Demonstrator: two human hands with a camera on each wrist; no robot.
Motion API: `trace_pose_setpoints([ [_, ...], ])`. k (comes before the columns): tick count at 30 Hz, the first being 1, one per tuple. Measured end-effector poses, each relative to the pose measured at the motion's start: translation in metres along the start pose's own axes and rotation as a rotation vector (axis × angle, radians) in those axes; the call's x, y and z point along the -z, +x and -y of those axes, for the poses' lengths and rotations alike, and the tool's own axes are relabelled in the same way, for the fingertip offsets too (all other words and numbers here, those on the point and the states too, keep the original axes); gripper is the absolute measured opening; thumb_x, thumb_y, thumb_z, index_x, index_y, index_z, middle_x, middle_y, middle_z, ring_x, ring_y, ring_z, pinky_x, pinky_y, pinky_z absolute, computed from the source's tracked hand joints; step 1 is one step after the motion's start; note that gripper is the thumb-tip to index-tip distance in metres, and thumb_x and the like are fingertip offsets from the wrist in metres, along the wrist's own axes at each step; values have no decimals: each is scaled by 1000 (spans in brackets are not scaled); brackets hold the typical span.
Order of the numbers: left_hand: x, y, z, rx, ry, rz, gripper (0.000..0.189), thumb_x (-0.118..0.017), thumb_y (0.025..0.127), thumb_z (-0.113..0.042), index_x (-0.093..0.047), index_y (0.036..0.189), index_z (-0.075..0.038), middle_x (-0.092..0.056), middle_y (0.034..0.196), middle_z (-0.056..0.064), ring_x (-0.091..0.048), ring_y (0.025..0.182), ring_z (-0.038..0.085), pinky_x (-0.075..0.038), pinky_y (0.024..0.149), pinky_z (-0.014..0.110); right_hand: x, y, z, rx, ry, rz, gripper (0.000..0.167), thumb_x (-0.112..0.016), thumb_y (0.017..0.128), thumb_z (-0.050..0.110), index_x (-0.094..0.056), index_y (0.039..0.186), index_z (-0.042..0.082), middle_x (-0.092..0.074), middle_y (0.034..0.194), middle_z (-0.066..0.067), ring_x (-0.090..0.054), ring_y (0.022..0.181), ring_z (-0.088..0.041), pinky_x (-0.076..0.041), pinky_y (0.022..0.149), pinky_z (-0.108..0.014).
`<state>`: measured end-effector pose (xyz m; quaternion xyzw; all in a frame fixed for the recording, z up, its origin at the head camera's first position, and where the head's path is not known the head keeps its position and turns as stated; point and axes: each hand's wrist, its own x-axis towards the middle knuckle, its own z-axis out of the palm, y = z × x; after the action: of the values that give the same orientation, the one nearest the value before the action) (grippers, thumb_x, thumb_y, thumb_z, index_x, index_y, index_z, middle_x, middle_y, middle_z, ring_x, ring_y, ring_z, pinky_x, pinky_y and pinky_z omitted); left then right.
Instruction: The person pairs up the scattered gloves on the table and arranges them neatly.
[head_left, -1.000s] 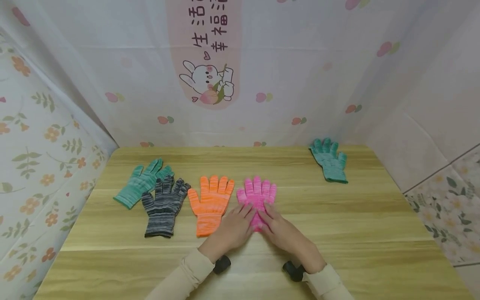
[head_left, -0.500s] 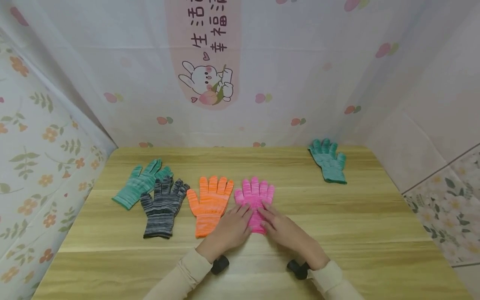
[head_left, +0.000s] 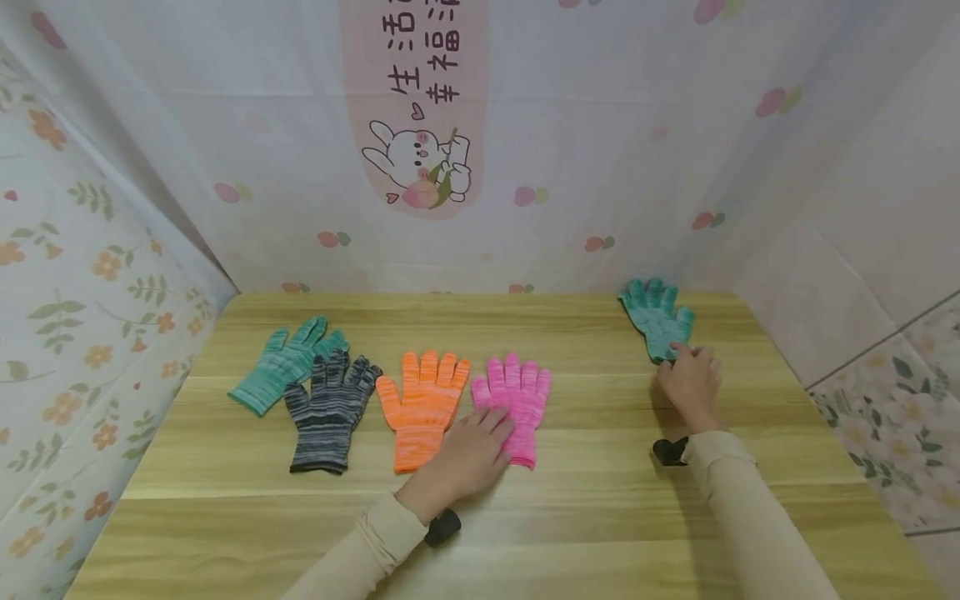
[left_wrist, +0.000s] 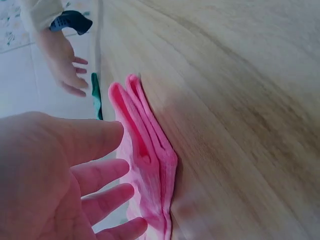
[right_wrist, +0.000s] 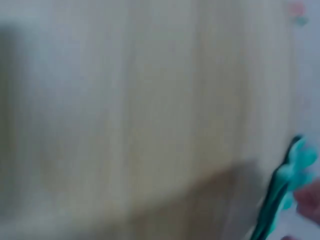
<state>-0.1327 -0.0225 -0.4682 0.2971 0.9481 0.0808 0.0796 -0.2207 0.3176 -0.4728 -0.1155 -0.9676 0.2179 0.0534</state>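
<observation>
A pink knit glove [head_left: 517, 408] lies flat at the middle of the table, its fingers pointing away from me. My left hand [head_left: 468, 454] rests with its fingers on the glove's left side; in the left wrist view the fingers are loosely spread beside the pink cuff [left_wrist: 145, 170]. At the back right, my right hand [head_left: 692, 383] reaches the cuff of a green glove [head_left: 654, 321], fingertips overlapping its edge. The right wrist view is blurred and shows the green glove [right_wrist: 282, 192] with only a bit of the fingers.
An orange glove [head_left: 423, 400] lies left of the pink one, close to my left forearm. Further left, a dark grey striped glove [head_left: 326, 421] overlaps another green glove [head_left: 281, 362]. A patterned cloth [head_left: 525, 150] hangs behind the wooden table [head_left: 562, 533].
My right hand has left the pink glove and moved right and away to the far green glove's cuff. The left hand has stayed on the pink glove.
</observation>
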Motion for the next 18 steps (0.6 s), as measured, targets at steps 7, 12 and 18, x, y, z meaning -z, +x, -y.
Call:
trace_pose_setpoints([
  [7,-3,2,-4,-35,75,-21,44,-46,96,-32,-48,136,-14,-44,142,5,-40,132,29,-36,107,42,0,5,-21,125,-186,29,38,-55,92,25,-56,114,-6,-44,114,-36,-41,101,-54,-37,76,-61],
  [12,-3,2,-3,-15,47,1,45,-45,97,-33,-46,138,-15,-40,145,4,-36,134,29,-35,108,44,1,11,-19,275,-116,21,25,-55,90,12,-59,103,-9,-54,101,-33,-54,91,-49,-46,72,-56],
  [18,-1,2,1,-14,0,21,46,-45,97,-33,-44,139,-15,-37,148,4,-33,137,28,-32,110,43,13,3,12,223,271,24,35,-49,96,25,-50,112,-7,-62,90,-19,-63,74,-29,-52,61,-35],
])
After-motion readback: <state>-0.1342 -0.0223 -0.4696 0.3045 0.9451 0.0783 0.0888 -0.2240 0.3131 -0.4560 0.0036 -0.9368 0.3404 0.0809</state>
